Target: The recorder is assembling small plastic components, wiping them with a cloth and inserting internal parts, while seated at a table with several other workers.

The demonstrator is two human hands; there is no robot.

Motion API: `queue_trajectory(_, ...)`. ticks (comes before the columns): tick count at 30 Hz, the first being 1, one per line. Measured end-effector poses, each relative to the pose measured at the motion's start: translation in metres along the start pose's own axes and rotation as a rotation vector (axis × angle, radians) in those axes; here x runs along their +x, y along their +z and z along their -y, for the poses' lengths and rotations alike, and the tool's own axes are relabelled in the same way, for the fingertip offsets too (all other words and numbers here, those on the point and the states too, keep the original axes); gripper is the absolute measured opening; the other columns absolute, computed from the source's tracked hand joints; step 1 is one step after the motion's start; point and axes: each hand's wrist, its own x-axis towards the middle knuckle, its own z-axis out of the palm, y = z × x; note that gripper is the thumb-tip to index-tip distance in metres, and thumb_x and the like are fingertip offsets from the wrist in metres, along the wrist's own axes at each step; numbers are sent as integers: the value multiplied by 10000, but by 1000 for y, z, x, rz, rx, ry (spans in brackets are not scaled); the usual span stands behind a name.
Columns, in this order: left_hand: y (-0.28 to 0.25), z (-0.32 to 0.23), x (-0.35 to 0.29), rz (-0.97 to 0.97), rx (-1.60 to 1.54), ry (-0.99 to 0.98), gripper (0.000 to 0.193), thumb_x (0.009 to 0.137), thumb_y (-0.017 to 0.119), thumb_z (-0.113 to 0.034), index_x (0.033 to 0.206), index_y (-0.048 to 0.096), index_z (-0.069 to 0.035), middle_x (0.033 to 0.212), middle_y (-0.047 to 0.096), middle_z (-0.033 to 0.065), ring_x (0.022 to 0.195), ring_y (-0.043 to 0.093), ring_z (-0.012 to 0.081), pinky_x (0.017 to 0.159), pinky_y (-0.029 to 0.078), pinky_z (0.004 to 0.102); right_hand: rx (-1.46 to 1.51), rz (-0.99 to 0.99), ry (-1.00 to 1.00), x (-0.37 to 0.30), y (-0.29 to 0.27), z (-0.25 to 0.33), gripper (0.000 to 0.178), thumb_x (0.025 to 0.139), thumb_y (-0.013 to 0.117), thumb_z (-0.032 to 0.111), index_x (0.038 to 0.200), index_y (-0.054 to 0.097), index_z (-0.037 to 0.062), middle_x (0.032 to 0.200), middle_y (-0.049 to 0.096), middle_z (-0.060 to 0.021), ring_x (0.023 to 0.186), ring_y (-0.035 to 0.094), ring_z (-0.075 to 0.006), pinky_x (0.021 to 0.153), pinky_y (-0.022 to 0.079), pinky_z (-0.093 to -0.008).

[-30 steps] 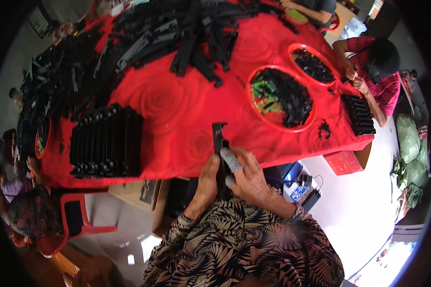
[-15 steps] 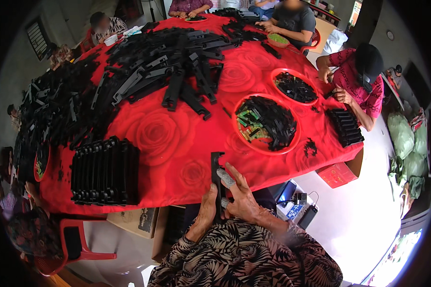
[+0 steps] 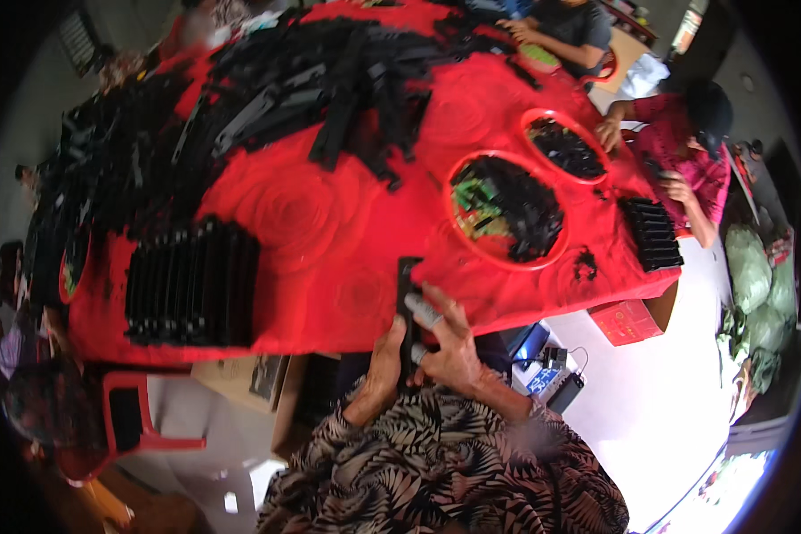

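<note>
A long, narrow black plastic part [image 3: 407,283] stands roughly upright between my hands at the table's near edge, its notched end pointing away from me. My left hand [image 3: 383,367] closes on its left side, thumb along the strip. My right hand [image 3: 454,354] grips it from the right, the upper fingers partly extended across it. Grey wrapping [image 3: 423,311] covers some right-hand fingers. The part's lower end is hidden behind my fingers, and the picture is slightly blurred.
A neat row of similar black parts [image 3: 191,285] stands at the left on the red tablecloth [image 3: 356,298]. Behind lies a big heap of them [image 3: 329,76]. Right of centre are two red-rimmed bowls, the larger bowl [image 3: 516,265] and a smaller bowl [image 3: 587,181], holding small pieces. A co-worker [image 3: 676,151] sits at the right.
The view has shifted and blurred a little. My hands keep hold of the black part in much the same pose. The co-worker's hands at the right have moved apart.
</note>
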Motion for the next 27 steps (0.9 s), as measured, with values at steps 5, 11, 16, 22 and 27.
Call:
queue_trajectory(5, 1, 1, 5, 42, 53, 86, 551, 1041, 316, -504, 934, 571, -27, 526, 540, 52, 390, 503, 141, 348, 346, 261, -91, -27, -9, 4, 1, -3, 664, 666, 752, 18, 1306, 578, 45, 1406, 471, -219, 1125, 533, -399, 930, 445, -458)
queue_trajectory(11, 2, -1, 6, 122, 18, 133, 512, 1056, 303, -474, 967, 555, -37, 553, 554, 47, 382, 507, 135, 332, 346, 262, -88, -19, 37, 6, 1, -5, 599, 635, 770, -15, 1211, 605, -13, 1378, 509, -218, 1220, 504, -395, 1010, 396, -473)
queue_trajectory(16, 0, 1, 4, 156, 20, 161, 582, 1035, 314, -544, 1049, 548, -12, 557, 567, 61, 379, 527, 134, 320, 361, 249, 2, 24, 150, 7, -1, 4, 701, 666, 770, -48, 1325, 534, -10, 1381, 500, -215, 1258, 480, -385, 1035, 402, -447)
queue_trajectory(22, -1, -1, 0, 141, 95, 154, 641, 1024, 295, -577, 1169, 539, -3, 562, 579, 61, 402, 552, 130, 331, 375, 245, -141, 28, 38, -2, 3, 10, 694, 694, 776, -24, 1335, 511, -12, 1445, 420, -245, 1281, 456, -412, 1036, 398, -492)
queue_trajectory(27, -3, -4, 1, 172, 114, 194, 629, 1018, 301, -573, 993, 575, -8, 569, 572, 63, 410, 540, 135, 359, 386, 258, -132, -46, 29, 3, 4, 7, 576, 706, 785, 2, 1242, 574, -21, 1329, 548, -222, 1208, 513, -406, 1009, 413, -490)
